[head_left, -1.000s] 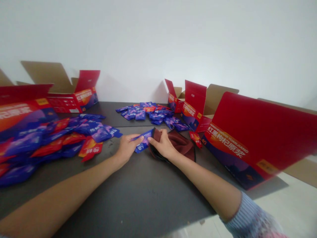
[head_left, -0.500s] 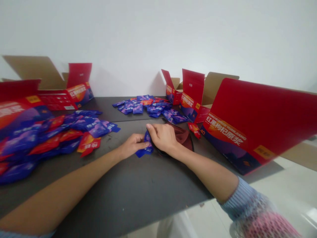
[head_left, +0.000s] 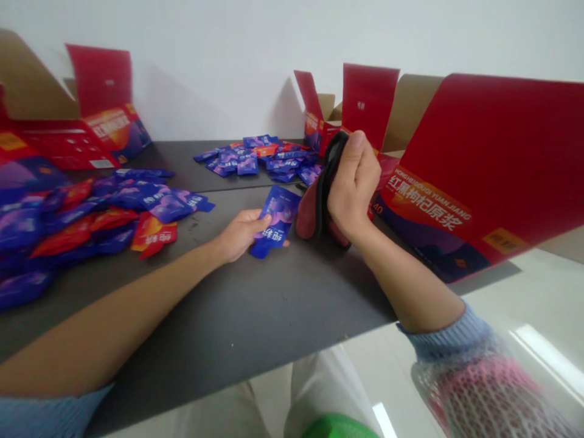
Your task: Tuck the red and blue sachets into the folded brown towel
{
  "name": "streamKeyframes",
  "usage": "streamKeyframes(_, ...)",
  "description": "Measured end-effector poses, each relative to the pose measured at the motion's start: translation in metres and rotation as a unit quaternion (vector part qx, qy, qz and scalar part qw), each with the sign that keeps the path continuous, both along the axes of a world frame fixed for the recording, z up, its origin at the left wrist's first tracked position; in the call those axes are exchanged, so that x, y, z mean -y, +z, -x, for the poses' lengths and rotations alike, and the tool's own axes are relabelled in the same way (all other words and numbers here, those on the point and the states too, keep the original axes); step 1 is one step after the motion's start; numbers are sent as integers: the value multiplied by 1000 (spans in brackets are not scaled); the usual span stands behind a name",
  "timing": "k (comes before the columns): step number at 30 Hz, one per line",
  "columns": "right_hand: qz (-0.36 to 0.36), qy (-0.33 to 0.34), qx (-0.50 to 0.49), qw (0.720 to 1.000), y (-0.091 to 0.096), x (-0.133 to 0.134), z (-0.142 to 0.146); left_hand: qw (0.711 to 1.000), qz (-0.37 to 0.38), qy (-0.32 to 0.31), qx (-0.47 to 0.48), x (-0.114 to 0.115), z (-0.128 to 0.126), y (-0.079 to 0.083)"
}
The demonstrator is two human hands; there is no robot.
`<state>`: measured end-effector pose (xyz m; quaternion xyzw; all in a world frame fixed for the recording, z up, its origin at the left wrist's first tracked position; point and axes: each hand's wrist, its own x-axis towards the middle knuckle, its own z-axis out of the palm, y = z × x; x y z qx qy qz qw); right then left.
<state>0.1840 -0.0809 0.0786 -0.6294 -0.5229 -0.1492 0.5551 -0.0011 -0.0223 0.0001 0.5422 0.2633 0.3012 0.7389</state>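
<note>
My left hand (head_left: pixel 238 234) holds a blue and purple sachet (head_left: pixel 276 221) by its lower end, just above the dark grey table (head_left: pixel 255 304). My right hand (head_left: pixel 352 182) is closed round a bunched dark red cloth (head_left: pixel 308 214), lifted off the table and held upright beside the sachet. The cloth's black edge shows above my fingers.
A heap of blue and red sachets (head_left: pixel 77 219) lies at the left, a smaller heap (head_left: pixel 255 158) at the back. Open red cartons stand at the back left (head_left: pixel 91 128), back middle (head_left: pixel 360 109) and close on the right (head_left: pixel 474 170). The table's front edge is near my lap.
My right hand has lifted the cloth off the table and gathered it upright. The sachet has come clear of the cloth and shows fully in my left hand. The camera has tilted down.
</note>
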Motion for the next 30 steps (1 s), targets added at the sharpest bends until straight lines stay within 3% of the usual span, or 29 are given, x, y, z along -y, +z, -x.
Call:
streamKeyframes(4, 39, 22, 17, 999, -15, -1, 13, 999, 20, 4, 26, -3, 0, 4)
streamKeyframes(7, 145, 35, 71, 986, -40, -4, 34, 999, 28, 23, 36, -6, 0, 6)
streamKeyframes(10, 240, 86, 141, 956, -57, -4, 51, 996, 47, 57, 47, -10, -2, 6)
streamKeyframes(14, 329, 161, 223, 903, -55, 2, 58, 985, 74, 147, 52, -11, -5, 9)
streamKeyframes(17, 354, 195, 259, 877, -49, 7, 57, 983, 80, 166, 16, -8, -8, 13)
streamKeyframes(23, 306, 198, 229, 903, -58, 3, 52, 986, 81, 146, -4, -8, -10, 19)
streamKeyframes(30, 241, 112, 174, 948, -62, -22, 27, 991, 76, 82, -72, 1, -6, 16)
